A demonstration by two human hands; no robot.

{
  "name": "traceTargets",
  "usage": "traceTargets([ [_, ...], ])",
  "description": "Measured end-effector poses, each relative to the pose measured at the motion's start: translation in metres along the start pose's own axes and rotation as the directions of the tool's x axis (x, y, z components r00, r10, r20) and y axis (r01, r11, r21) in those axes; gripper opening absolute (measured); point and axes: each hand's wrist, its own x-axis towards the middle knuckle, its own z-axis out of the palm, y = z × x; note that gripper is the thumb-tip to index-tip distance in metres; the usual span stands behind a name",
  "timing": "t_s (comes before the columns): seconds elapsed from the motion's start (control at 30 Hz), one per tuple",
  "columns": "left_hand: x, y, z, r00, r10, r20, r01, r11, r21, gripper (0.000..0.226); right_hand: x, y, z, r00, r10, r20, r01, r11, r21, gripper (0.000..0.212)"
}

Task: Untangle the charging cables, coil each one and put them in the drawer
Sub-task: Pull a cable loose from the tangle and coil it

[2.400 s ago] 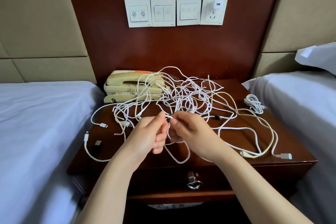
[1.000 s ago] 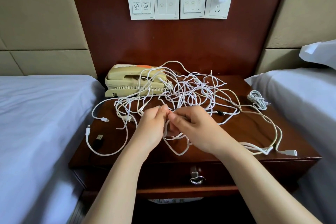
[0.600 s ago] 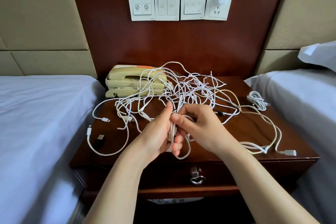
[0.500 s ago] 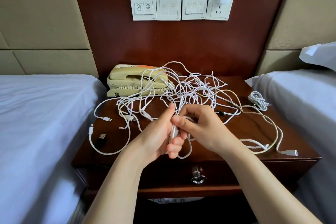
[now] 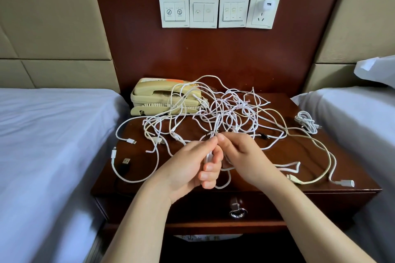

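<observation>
Above the front edge of a dark wooden bedside surface (image 5: 352, 156), the left hand (image 5: 188, 168) curls its fingers round a small bunch of white loops, while the right hand (image 5: 245, 156) pinches a strand against the left thumb. Just beyond both hands, equally near each, the tangle of charging cables (image 5: 230, 113) sprawls left to right (partly over a beige telephone (image 5: 158, 98)). Directly below the hands is the closed drawer (image 5: 213, 209). Wall switch plates (image 5: 204, 11) carry icons; their small print seems too tiny to read.
</observation>
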Motion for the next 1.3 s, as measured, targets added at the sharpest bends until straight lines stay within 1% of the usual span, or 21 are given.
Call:
traceTargets([
  [0.07,-0.002,0.002,-0.001,0.999,0.048,-0.014,-0.049,0.997,-0.057,0.040,-0.003,0.005,0.005,1.000,0.027,-0.005,-0.027,0.995,-0.100,0.036],
  [0.13,-0.002,0.005,-0.002,0.995,0.093,-0.043,-0.098,0.989,-0.114,0.040,-0.007,0.008,0.010,0.997,0.059,0.043,-0.049,0.977,-0.207,0.034],
  [0.2,0.000,0.005,-0.004,0.987,0.113,-0.117,-0.133,0.974,-0.182,0.043,-0.010,0.006,0.011,0.995,0.073,0.073,-0.054,0.972,-0.228,0.036],
  [0.3,0.005,0.006,-0.007,0.962,0.106,-0.251,-0.181,0.938,-0.297,0.045,-0.010,0.002,0.010,0.994,0.071,0.080,-0.047,0.960,-0.277,0.036],
  [0.4,0.010,0.007,-0.007,0.936,0.072,-0.345,-0.207,0.905,-0.373,0.045,-0.011,-0.002,0.009,0.981,0.092,0.171,-0.009,0.902,-0.431,0.031],
  [0.53,0.014,0.006,-0.005,0.896,0.033,-0.442,-0.245,0.868,-0.431,0.044,-0.010,-0.015,0.014,0.953,0.123,0.278,0.064,0.814,-0.578,0.025],
  [0.63,0.021,0.006,-0.008,0.844,0.010,-0.536,-0.281,0.860,-0.427,0.049,-0.011,-0.022,0.014,0.944,0.120,0.308,0.123,0.737,-0.665,0.025],
  [0.7,0.027,0.005,-0.012,0.804,0.030,-0.594,-0.312,0.872,-0.378,0.051,-0.014,-0.026,0.014,0.940,0.113,0.321,0.153,0.701,-0.697,0.023],
  [0.8,0.030,0.000,-0.022,0.727,0.155,-0.669,-0.373,0.907,-0.195,0.049,-0.020,-0.032,0.018,0.934,0.106,0.340,0.167,0.713,-0.681,0.025],
  [0.87,0.030,-0.003,-0.023,0.697,0.218,-0.683,-0.334,0.942,-0.040,0.048,-0.019,-0.034,0.018,0.949,0.075,0.306,0.155,0.734,-0.661,0.027],
  [0.9,0.031,-0.004,-0.022,0.695,0.246,-0.675,-0.305,0.952,0.032,0.048,-0.018,-0.033,0.016,0.960,0.057,0.275,0.138,0.757,-0.639,0.027],
  [1.03,0.032,-0.008,-0.013,0.725,0.315,-0.612,-0.189,0.946,0.263,0.049,-0.013,-0.030,0.003,0.988,-0.050,0.148,0.117,0.865,-0.489,0.025],
  [1.1,0.032,-0.009,-0.011,0.732,0.334,-0.594,-0.106,0.917,0.385,0.050,-0.011,-0.027,0.001,0.991,-0.075,0.112,0.116,0.895,-0.430,0.023],
  [1.13,0.033,-0.009,-0.010,0.740,0.332,-0.584,-0.074,0.905,0.420,0.051,-0.010,-0.025,0.001,0.992,-0.084,0.094,0.116,0.902,-0.415,0.023],
  [1.3,0.033,-0.009,0.002,0.834,0.238,-0.498,-0.048,0.930,0.364,0.055,-0.008,-0.024,-0.008,0.995,-0.099,0.002,0.094,0.935,-0.343,0.025],
])
